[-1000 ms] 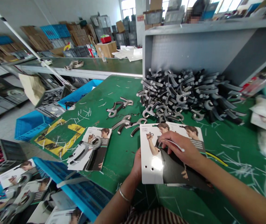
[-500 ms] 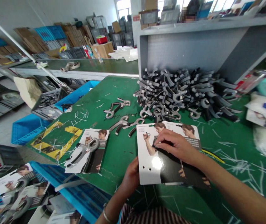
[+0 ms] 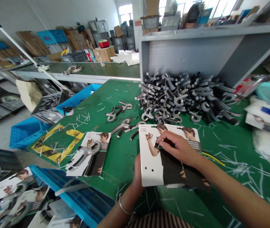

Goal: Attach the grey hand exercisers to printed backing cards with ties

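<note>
At near table edge, left hand (image 3: 138, 172) has regripped the card (image 3: 152, 164); right hand (image 3: 176, 147) now pinches at its middle, white strip gone.

Ahead of you a heap of grippers (image 3: 184, 98) lies on the green table (image 3: 116, 95) under a grey shelf (image 3: 196, 47). At your left, a carded gripper (image 3: 87, 153) and blue crates (image 3: 26, 131).

Packing workshop — green worktable (image 3: 116, 95), heaped hand grippers (image 3: 180, 98), stacked cartons (image 3: 75, 38), blue crates (image 3: 26, 133).
</note>
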A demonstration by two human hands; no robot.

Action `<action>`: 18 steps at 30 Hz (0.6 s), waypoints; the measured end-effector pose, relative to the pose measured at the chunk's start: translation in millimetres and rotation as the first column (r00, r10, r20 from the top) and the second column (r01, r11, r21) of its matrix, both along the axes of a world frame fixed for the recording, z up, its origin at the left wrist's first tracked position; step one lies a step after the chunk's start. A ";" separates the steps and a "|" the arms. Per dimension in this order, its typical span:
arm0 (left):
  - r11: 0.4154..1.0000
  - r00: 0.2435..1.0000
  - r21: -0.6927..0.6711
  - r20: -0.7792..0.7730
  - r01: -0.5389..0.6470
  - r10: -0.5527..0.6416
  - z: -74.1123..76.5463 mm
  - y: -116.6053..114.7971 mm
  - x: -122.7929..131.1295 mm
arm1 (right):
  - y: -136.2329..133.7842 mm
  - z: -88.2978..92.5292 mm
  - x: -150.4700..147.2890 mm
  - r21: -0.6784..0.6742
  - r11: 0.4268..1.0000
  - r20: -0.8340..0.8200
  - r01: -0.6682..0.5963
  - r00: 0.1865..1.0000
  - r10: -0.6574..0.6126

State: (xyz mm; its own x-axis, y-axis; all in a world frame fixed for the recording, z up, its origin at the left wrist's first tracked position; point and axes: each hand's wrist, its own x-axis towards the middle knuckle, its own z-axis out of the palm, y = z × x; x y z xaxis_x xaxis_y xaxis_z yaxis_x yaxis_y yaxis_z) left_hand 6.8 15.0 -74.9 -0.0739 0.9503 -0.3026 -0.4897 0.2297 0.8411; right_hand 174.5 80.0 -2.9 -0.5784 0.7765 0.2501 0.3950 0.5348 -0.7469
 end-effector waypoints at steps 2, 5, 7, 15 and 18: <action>0.999 0.996 0.050 -0.087 -0.006 0.010 12.6 -1.5 -8.0 | -0.7 -0.2 2.8 -0.002 1.000 -0.060 0.024 0.998 -0.024; 0.982 0.932 0.170 -0.363 0.087 -0.020 30.5 0.1 -17.5 | -0.7 -1.0 8.3 0.058 0.998 -0.066 -0.031 0.997 0.035; 0.956 0.830 0.201 -0.554 0.213 -0.068 38.6 4.0 -20.6 | -0.9 -1.1 11.8 0.120 0.989 -0.021 -0.086 0.996 0.089; 0.973 0.875 0.139 -0.474 0.184 -0.098 43.9 12.9 -10.6 | -11.7 -1.4 15.2 0.232 0.971 0.038 -0.059 0.998 0.051; 0.981 0.881 0.120 -0.466 0.154 -0.081 38.4 17.1 -7.2 | -14.0 -3.5 12.7 0.272 0.961 0.063 -0.042 0.998 0.025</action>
